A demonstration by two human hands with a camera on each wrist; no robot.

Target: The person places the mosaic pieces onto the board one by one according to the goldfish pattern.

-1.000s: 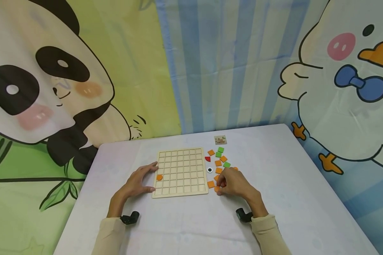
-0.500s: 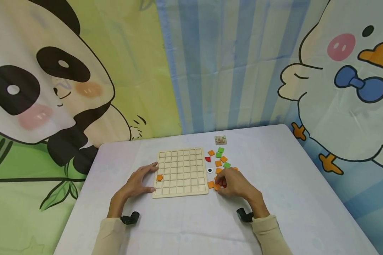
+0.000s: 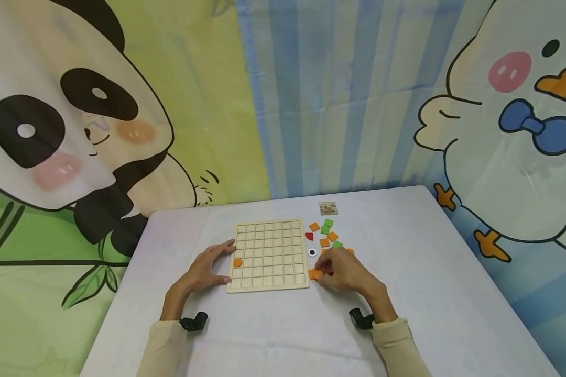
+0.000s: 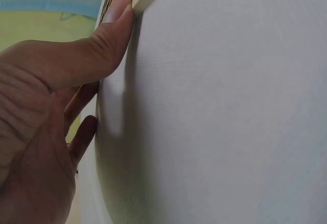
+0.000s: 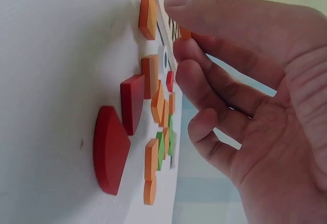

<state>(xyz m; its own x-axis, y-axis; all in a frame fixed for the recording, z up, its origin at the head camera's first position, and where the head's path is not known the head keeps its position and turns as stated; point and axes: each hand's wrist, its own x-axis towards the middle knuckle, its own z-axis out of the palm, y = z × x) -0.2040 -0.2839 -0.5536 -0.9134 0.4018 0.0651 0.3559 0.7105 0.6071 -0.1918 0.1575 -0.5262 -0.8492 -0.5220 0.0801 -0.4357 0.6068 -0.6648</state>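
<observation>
A pale wooden grid board (image 3: 272,252) lies on the white table, with one orange round piece (image 3: 238,262) in a cell near its left edge. My left hand (image 3: 205,268) touches the board's left side, thumb at the near corner and fingers stretched farther up. In the left wrist view the thumb (image 4: 97,50) rests on the board's edge. Just off the board's right side, my right hand (image 3: 344,269) pinches a small orange piece (image 3: 318,274) between thumb and fingertips. It looks round in the head view; in the right wrist view the fingers mostly hide it.
Several loose orange squares (image 3: 314,226) and green tiles (image 3: 328,222) lie right of the board. A red quarter-round piece (image 3: 309,236) and a white disc with a black centre (image 3: 312,253) are there too. More red pieces (image 5: 110,152) lie under my right hand. A patterned card (image 3: 328,208) lies behind.
My right hand has lifted the orange piece and shifted it slightly left, towards the board. The view has tilted a little. My left hand stays at the board's edge.
</observation>
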